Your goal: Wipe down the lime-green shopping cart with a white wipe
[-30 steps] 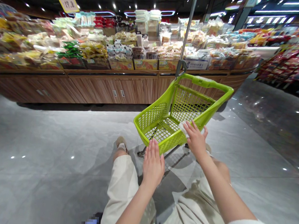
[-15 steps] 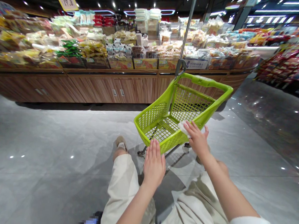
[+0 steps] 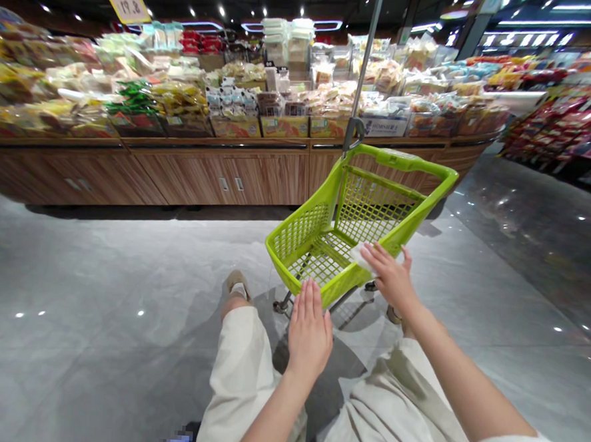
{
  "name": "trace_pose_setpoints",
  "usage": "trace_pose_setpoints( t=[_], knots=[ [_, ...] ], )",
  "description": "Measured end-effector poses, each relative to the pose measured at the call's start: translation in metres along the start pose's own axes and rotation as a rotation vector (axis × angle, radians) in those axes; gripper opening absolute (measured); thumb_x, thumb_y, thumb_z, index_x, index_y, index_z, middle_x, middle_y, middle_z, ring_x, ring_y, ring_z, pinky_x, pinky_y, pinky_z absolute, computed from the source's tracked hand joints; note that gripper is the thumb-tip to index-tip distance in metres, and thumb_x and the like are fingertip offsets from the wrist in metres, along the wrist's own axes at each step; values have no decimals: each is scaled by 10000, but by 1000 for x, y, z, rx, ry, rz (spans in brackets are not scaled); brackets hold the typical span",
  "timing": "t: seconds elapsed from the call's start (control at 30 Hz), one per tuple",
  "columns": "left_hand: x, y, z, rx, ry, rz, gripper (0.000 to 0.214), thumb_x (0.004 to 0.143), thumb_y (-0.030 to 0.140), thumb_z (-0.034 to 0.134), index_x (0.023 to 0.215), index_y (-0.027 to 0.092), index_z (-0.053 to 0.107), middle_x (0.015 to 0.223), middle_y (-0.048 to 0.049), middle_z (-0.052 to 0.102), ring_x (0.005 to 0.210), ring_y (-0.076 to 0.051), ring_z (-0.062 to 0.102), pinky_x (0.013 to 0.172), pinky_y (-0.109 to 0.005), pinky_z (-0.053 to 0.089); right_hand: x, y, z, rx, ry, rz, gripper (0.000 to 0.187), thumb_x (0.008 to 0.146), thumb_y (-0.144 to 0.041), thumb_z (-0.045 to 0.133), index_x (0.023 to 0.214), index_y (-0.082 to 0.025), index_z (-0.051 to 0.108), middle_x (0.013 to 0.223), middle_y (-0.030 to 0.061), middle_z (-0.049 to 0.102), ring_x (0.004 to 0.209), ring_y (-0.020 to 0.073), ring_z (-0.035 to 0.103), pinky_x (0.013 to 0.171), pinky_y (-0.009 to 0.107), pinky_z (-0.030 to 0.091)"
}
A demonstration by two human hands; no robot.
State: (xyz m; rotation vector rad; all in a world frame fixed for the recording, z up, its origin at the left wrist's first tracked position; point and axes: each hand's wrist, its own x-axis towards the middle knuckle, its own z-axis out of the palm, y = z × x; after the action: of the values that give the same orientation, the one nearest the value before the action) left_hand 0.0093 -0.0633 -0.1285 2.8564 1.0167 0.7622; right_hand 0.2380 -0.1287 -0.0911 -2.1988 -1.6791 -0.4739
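A lime-green plastic shopping cart (image 3: 320,226) stands on the grey floor in front of me, tipped toward me, with a grey pole rising from its far rim. My right hand (image 3: 391,275) presses a white cloth (image 3: 361,254) against the cart's near right rim, fingers curled over the cloth. Held flat with fingers together and stretched out, my left hand (image 3: 310,330) hovers just below the cart's near edge and holds nothing. My knees in cream trousers show below both hands.
A long wooden display counter (image 3: 188,171) piled with packaged snacks runs across the back. More shelves of red packages (image 3: 572,124) stand at the far right. A yellow price sign (image 3: 127,2) hangs top left. Glossy grey floor (image 3: 96,289) stretches left and right.
The view has shifted slightly. My right hand with the cloth has slid a little down the cart's rim. My left hand stays flat in about the same place.
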Motion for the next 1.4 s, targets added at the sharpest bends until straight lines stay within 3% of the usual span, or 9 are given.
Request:
trace_pose_setpoints(
  t=[0.13, 0.33, 0.6, 0.7, 0.87, 1.0, 1.13, 1.23, 1.4],
  knots=[
    [0, 3, 1, -10, 11, -9, 711, 944, 178, 394, 1532, 48, 16, 1574, -198, 275, 1474, -267, 219, 1165, -449, 338, -1, -9, 3, -42, 62, 146, 784, 685, -14, 416, 1433, -247, 411, 1494, 75, 451, 1393, 220, 395, 1147, 564, 43],
    [-2, 4, 2, -26, 25, 4, 727, 932, 149, 391, 1538, 79, -5, 1567, -189, 298, 1465, -271, 244, 1157, -470, 350, -30, -88, 6, 123, -68, -268, 838, 695, 1, 386, 1495, -239, 309, 1516, 62, 417, 1427, 157, 333, 1179, 466, 0],
    [0, 5, -1, -26, 20, 3, 711, 941, 163, 389, 1537, 70, 12, 1572, -194, 280, 1468, -267, 233, 1158, -454, 350, 2, 7, -2, 10, 62, 123, 771, 681, -20, 424, 1410, -269, 444, 1474, 62, 480, 1392, 235, 398, 1146, 570, 36],
    [-1, 7, 0, -27, 21, -6, 707, 942, 167, 391, 1535, 61, 20, 1573, -195, 278, 1469, -271, 231, 1158, -451, 351, -5, -26, 2, -7, 64, 133, 765, 688, -11, 409, 1422, -224, 429, 1485, 91, 462, 1390, 225, 402, 1155, 552, 43],
    [-2, 7, 2, -22, 27, 3, 716, 937, 152, 389, 1536, 70, 6, 1568, -187, 296, 1468, -264, 238, 1158, -456, 348, -26, -84, 3, 121, -83, -266, 812, 706, 0, 379, 1485, -227, 333, 1513, 75, 421, 1430, 170, 330, 1179, 488, 13],
    [-1, 5, 1, -33, 17, 17, 725, 938, 163, 399, 1536, 72, -1, 1570, -190, 287, 1470, -262, 232, 1152, -455, 357, -16, -27, -2, 147, -134, -379, 893, 661, 20, 362, 1493, -297, 302, 1507, 36, 433, 1418, 155, 352, 1172, 507, -2],
    [0, 7, 1, -45, 9, 13, 716, 942, 164, 387, 1536, 71, -4, 1576, -188, 271, 1472, -270, 224, 1157, -462, 349, -4, 26, 0, 39, 28, -81, 894, 653, 0, 395, 1489, -308, 315, 1495, 47, 453, 1394, 195, 397, 1160, 533, 42],
    [-1, 9, 3, -46, 7, 2, 712, 944, 165, 387, 1534, 62, 2, 1576, -192, 267, 1476, -266, 207, 1160, -459, 345, -11, -3, 6, -1, 86, 42, 869, 671, -19, 419, 1496, -274, 314, 1496, 78, 449, 1385, 220, 411, 1161, 541, 46],
    [-3, 9, 6, -28, -3, 3, 693, 928, 135, 391, 1534, 55, 63, 1578, -185, 272, 1482, -259, 185, 1175, -449, 321, -35, -80, 13, 155, -24, -268, 841, 699, -34, 399, 1509, -230, 286, 1507, 80, 430, 1419, 187, 353, 1181, 498, 18]
  ],
)
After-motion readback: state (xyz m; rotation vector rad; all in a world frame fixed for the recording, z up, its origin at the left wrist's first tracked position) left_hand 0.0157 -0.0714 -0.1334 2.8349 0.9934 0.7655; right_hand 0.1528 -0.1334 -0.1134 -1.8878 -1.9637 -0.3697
